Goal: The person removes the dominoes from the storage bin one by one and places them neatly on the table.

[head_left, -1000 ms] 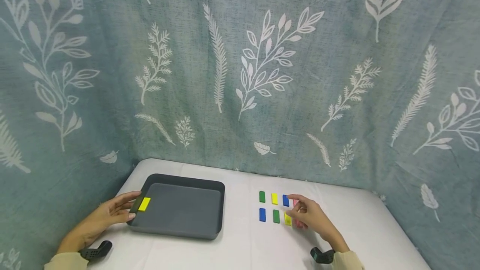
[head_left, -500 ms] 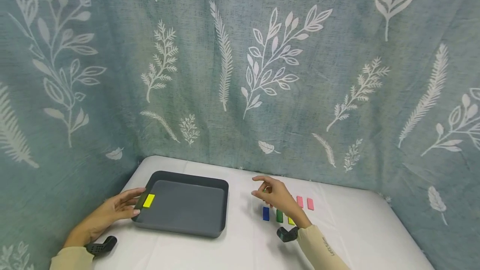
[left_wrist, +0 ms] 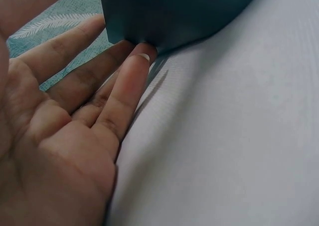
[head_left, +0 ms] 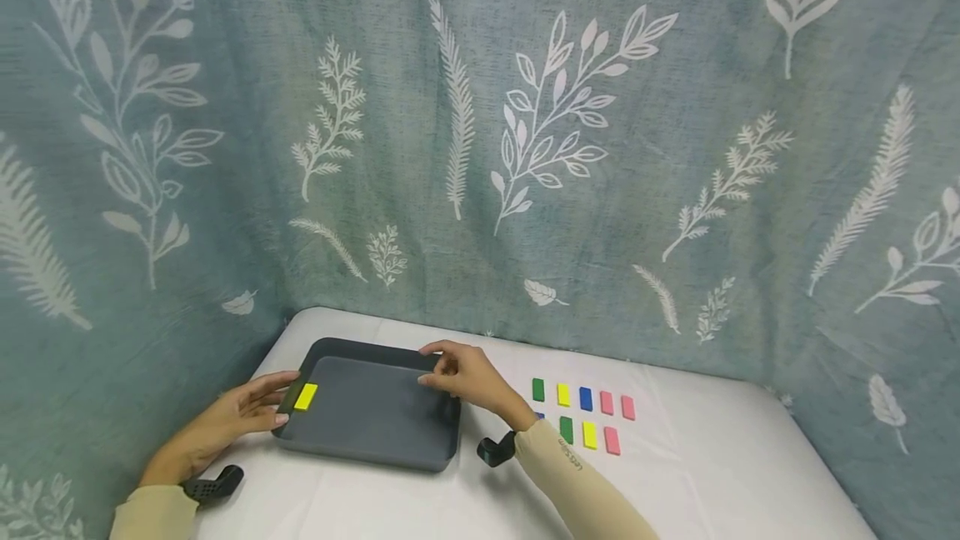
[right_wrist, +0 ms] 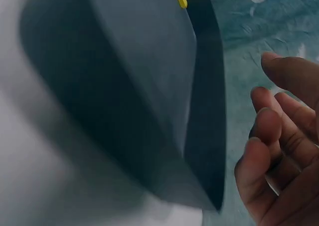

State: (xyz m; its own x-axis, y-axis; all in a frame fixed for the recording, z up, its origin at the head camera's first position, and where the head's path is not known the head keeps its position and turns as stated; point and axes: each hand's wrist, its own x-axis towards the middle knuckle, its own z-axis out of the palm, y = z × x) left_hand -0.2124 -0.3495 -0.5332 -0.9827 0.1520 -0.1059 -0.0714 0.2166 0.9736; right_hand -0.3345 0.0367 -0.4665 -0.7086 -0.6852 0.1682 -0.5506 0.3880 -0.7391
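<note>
A dark grey rectangular tray (head_left: 367, 411) lies on the table, with one yellow block (head_left: 305, 397) flat inside by its left wall. My left hand (head_left: 210, 432) is at that wall, thumb near the front corner and index finger further back. The left wrist view has its fairly straight fingertips right at the tray's outer side (left_wrist: 174, 16). Over the tray's right end hovers my right hand (head_left: 472, 377), thumb and index finger apart. Nothing shows between its loosely bent fingers (right_wrist: 251, 161) in the right wrist view.
Right of the tray are two rows of small blocks on the white tablecloth: green (head_left: 538, 390), yellow (head_left: 563, 394), blue (head_left: 586, 398) and pink (head_left: 628, 407). My right forearm partly covers the near row's left end. A patterned green curtain (head_left: 450, 148) hangs behind the table.
My right hand has left the blocks and swept left to the tray's right end. The left hand stays at the tray's left wall. The head view has shifted slightly.
</note>
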